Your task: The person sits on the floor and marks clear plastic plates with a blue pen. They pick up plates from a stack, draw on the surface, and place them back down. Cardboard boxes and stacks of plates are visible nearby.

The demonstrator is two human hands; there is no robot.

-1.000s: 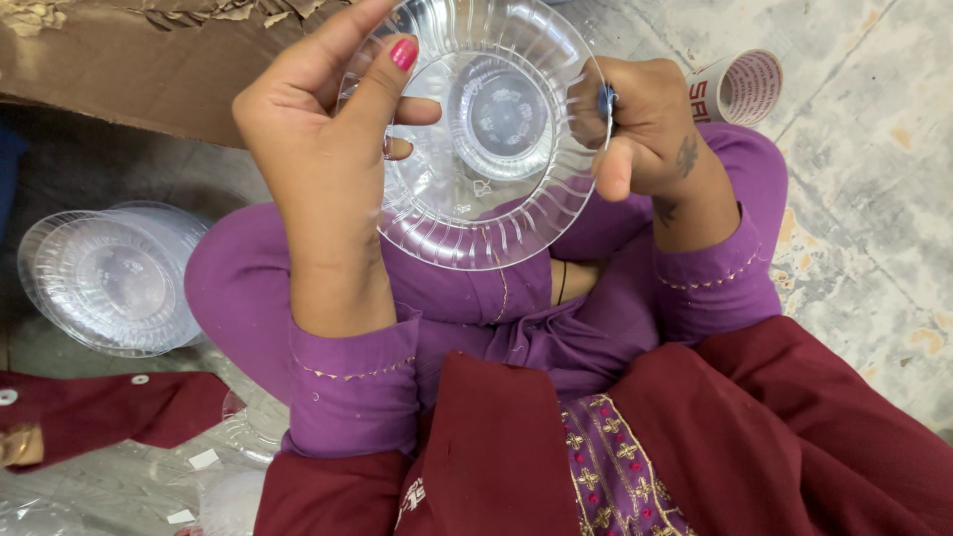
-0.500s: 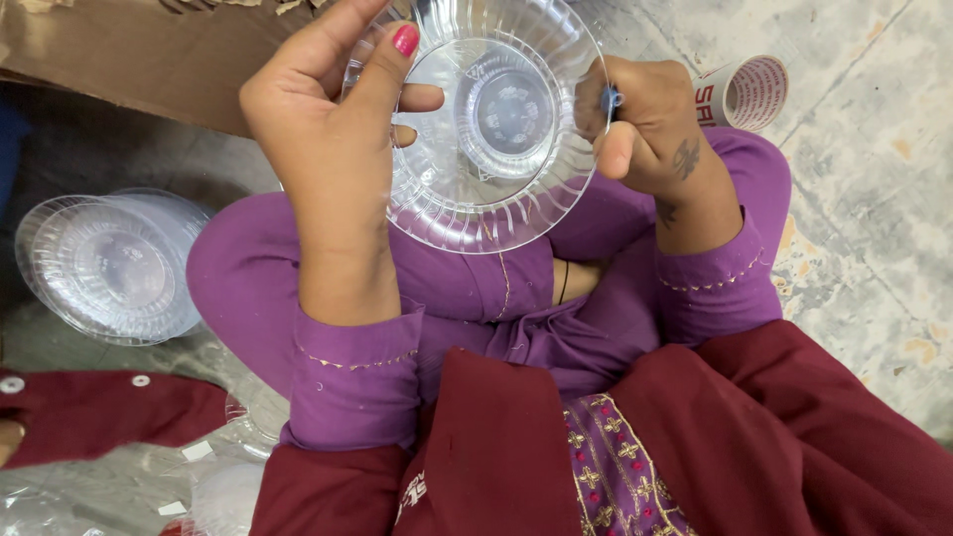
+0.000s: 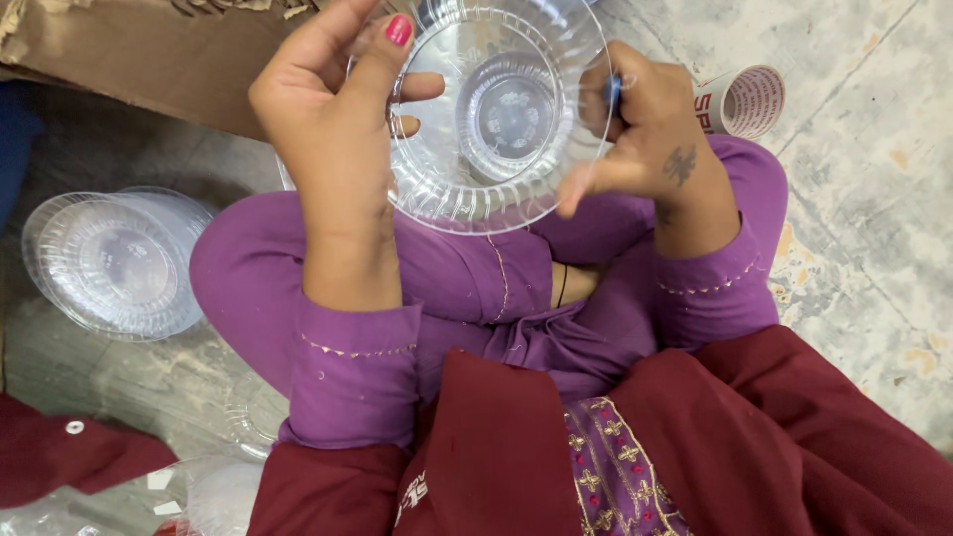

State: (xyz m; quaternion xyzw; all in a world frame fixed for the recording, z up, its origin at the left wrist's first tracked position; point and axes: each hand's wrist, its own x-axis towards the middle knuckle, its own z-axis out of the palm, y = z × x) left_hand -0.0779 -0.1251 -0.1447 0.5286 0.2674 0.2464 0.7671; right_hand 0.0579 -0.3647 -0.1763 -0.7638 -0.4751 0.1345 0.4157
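One clear ribbed plastic bowl (image 3: 496,114) — round, see-through

Soft even daylight, faint shadows, mild glare, sharp focus

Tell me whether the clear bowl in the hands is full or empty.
Empty: the clear bowl held by the left hand and right hand shows only its patterned base.

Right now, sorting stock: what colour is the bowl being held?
Clear, colourless ribbed plastic bowl, best seen in the head view.
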